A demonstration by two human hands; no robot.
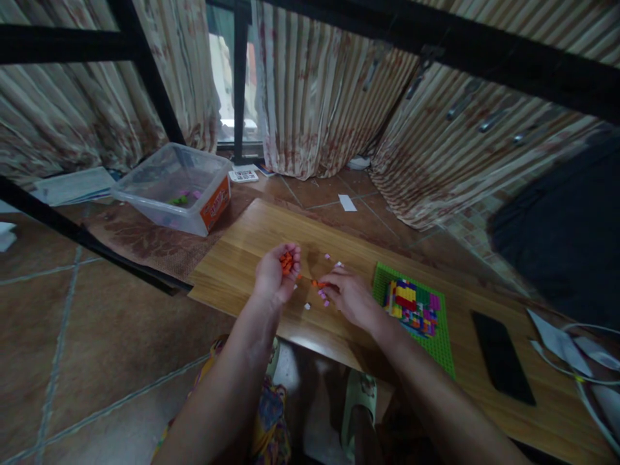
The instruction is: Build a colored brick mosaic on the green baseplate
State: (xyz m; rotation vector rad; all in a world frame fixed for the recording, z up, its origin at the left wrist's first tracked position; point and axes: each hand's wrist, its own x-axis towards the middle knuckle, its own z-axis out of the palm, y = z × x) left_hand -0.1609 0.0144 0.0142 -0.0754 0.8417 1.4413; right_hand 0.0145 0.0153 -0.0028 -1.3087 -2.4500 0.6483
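Note:
My left hand (275,272) is cupped, palm up, around a small heap of orange toy bricks (287,262). To its right, my right hand (346,294) reaches down to the wooden table, its fingertips pinched on an orange brick (317,283). Several pink bricks (323,296) and a few white bricks (307,306) lie loose between and around the hands. Just right of my right forearm is a green baseplate (443,352) that carries a many-coloured build of bricks (411,303).
A clear plastic box (186,223) with a few green and pink pieces stands on the floor at the left. A black phone (502,356) lies on the wooden table (252,239), near white cables (566,371) at the right end. Dark metal bars (310,6) cross above.

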